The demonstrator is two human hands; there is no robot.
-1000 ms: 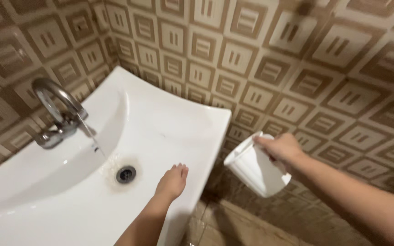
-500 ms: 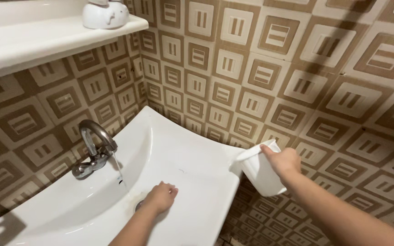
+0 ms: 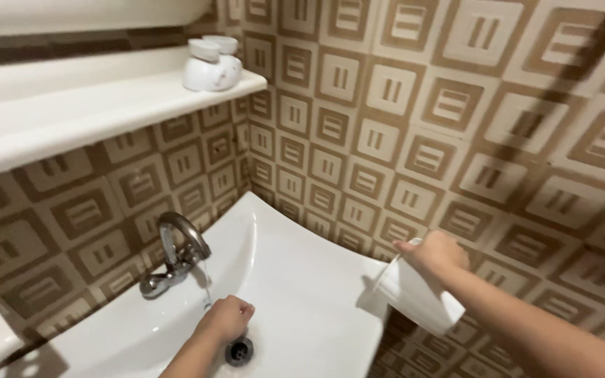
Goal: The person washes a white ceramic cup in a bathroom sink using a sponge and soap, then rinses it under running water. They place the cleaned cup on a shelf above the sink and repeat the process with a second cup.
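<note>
My right hand point(image 3: 434, 253) grips the rim of a white plastic cup point(image 3: 414, 297), tipped on its side just off the right edge of the white sink point(image 3: 295, 280). My left hand point(image 3: 225, 318) is inside the basin with its fingers curled into a loose fist, holding nothing. It sits just above the dark drain point(image 3: 239, 350) and below the thin stream of water running from the chrome tap point(image 3: 176, 252).
A white shelf point(image 3: 92, 115) runs along the left wall above the tap, with a small white ceramic holder point(image 3: 210, 64) at its right end. Brown and cream patterned tiles point(image 3: 456, 126) cover both walls behind the sink.
The view has tilted up, showing the shelf. My left hand slid from the basin's front edge toward the drain and curled shut. The cup moved closer to the sink's right edge.
</note>
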